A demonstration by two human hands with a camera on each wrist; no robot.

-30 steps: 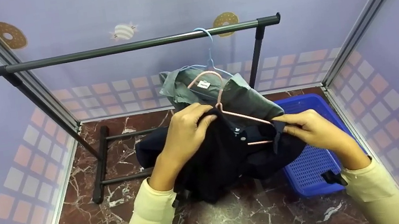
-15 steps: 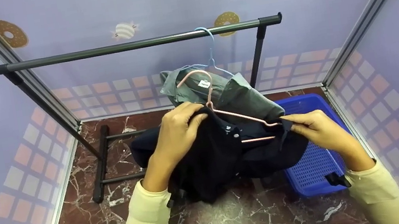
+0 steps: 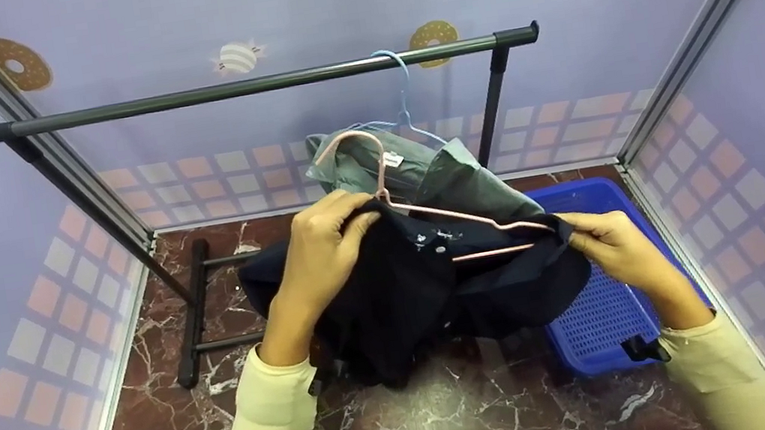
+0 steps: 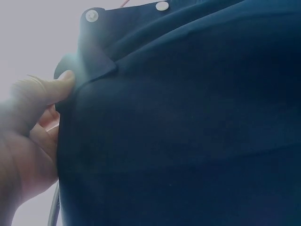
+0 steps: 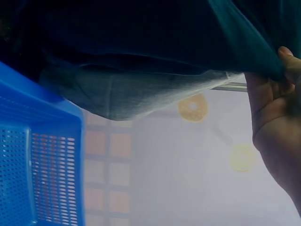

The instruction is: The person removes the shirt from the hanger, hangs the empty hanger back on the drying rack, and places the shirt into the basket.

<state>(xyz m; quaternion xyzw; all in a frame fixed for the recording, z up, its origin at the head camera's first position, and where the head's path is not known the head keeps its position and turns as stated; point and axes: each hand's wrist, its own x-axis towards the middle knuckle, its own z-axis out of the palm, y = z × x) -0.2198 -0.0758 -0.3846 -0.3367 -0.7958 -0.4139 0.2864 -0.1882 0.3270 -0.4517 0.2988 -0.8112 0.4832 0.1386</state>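
A dark navy shirt [image 3: 394,289] with pale buttons is held up in front of the rack. Inside its neck opening sits a pink hanger [image 3: 447,214], its hook rising above the collar and the left part of its frame hidden by the cloth. My left hand [image 3: 318,251] pinches the collar's left side between thumb and fingers; in the left wrist view the thumb presses on the collar edge. On the other side, my right hand [image 3: 611,245] pinches the shirt's edge near the hanger's right arm. Behind hangs a grey-green shirt [image 3: 476,182] on a blue hanger [image 3: 402,94].
A black clothes rack [image 3: 220,93] spans the back, the blue hanger hooked over its bar. On the marbled floor [image 3: 451,417] at right stands a blue plastic basket [image 3: 600,323]. Patterned lilac walls [image 3: 134,24] enclose three sides.
The pink hanger and the navy shirt have shifted left and slightly up. My left hand moved left with the collar, while my right hand drew the shirt's edge slightly to the right.
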